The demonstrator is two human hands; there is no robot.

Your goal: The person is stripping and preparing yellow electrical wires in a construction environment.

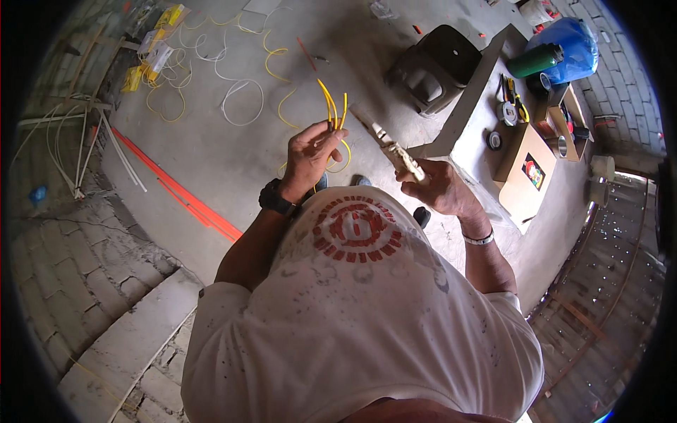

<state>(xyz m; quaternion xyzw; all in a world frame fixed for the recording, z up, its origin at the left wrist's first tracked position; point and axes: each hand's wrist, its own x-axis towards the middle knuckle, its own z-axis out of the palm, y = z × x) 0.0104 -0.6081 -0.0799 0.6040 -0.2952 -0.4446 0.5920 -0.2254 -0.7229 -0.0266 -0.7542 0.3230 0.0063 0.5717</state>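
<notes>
My left hand [310,154] is closed in a pinch around several yellow electrical wires [329,106] in front of my chest. Their cut ends stick up above the fingers, and a loop of yellow wire hangs below them. My right hand [444,187], a short way to the right, is wrapped around what looks like a knife [388,144] with a pale, rough, wrapped handle. Its dark, narrow blade points away and to the left, toward the wires but apart from them.
Orange tubes [190,204] lie on the floor at left; loose white wire [243,103] and yellow-white packages [151,60] are farther off. A dark stool [437,67] stands beside the table [465,144], which bears a cardboard box [527,169], tape measure [506,113], black tape roll [494,140] and green bottle [534,60].
</notes>
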